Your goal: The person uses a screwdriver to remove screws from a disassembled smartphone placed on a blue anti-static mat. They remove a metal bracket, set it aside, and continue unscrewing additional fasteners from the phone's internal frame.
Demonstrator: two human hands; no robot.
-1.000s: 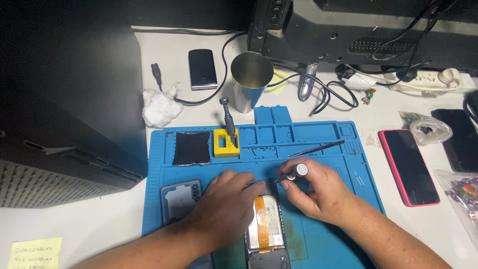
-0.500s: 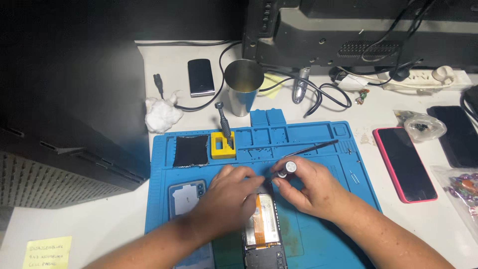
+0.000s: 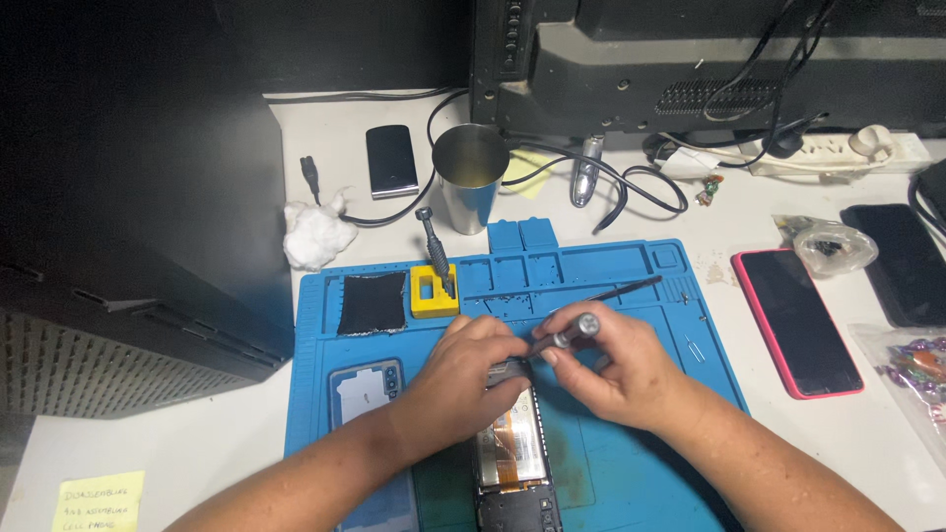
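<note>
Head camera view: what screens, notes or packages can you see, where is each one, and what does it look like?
Sticky note: bottom left corner of the desk, yellow square, handwritten.
Pink-cased phone: right of the blue mat, dark screen, face up.
Black phone: far right, dark screen.
Small dark phone: behind the mat, beside the metal cup.
Clear bag: right edge, colourful small parts inside.

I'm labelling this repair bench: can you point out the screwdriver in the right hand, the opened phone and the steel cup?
screwdriver (image 3: 576, 328), head view, on its silver cap end.
opened phone (image 3: 512, 443), head view, on the exposed insides.
steel cup (image 3: 470, 192), head view, on its side wall.
</note>
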